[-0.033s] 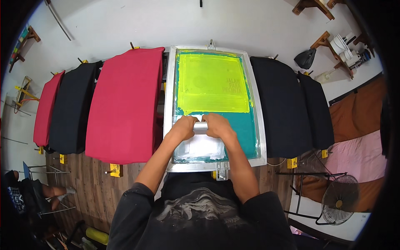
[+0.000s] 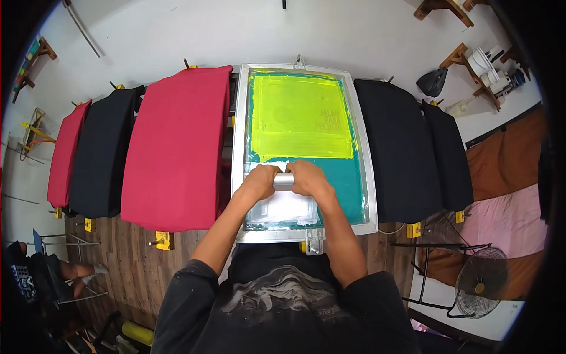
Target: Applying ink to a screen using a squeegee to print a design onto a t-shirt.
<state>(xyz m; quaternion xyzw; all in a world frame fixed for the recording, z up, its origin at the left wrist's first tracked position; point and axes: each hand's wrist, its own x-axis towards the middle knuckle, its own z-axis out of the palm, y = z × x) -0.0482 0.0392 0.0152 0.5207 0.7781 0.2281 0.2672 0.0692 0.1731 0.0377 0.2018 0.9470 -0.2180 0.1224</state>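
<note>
My left hand (image 2: 260, 180) and my right hand (image 2: 307, 180) both grip a silver squeegee handle (image 2: 283, 179), one at each side, with fingers curled round it. Beneath them lies an aluminium-framed printing screen (image 2: 370, 189). Bright yellow-green ink (image 2: 295, 100) covers its upper part in a rectangle, with faint stencil shapes showing through. Below the ink the mesh is teal (image 2: 348, 194), with a shiny pale patch (image 2: 283, 209) under and below the handle. A metal clamp (image 2: 314, 241) holds the near edge of the frame.
Platens with red (image 2: 174, 147) and black fabric (image 2: 398, 150) flank the screen. A seated person's leg (image 2: 79, 274) is at lower left. A floor fan (image 2: 480, 280) stands at lower right, near brown and pink cloth (image 2: 495, 218). Wooden wall shelves (image 2: 457, 56) hold containers.
</note>
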